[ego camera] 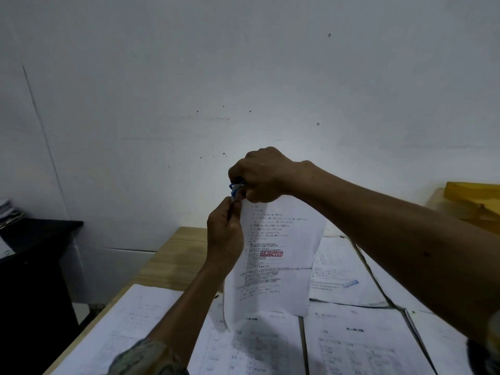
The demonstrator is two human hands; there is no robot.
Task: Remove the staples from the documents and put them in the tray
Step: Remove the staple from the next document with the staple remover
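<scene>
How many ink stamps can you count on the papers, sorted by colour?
Red stamp: 1, on the held document
Blue stamp: 1, on a sheet lying on the table
Total: 2

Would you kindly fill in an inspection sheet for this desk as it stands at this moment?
Surface: wooden table, mostly covered by loose printed sheets.
Job's things: held document stamped REJECTED in red, lifted upright above the table; blue staple remover at its top left corner. No tray in view.
Clutter: yellow envelopes at the far right.
Grippers: left hand pinches the document's corner; right hand is closed on the staple remover.
Cables: nothing seen.
Surroundings: bare white wall with small holes; black side table on the left, holding a stack of papers.
</scene>
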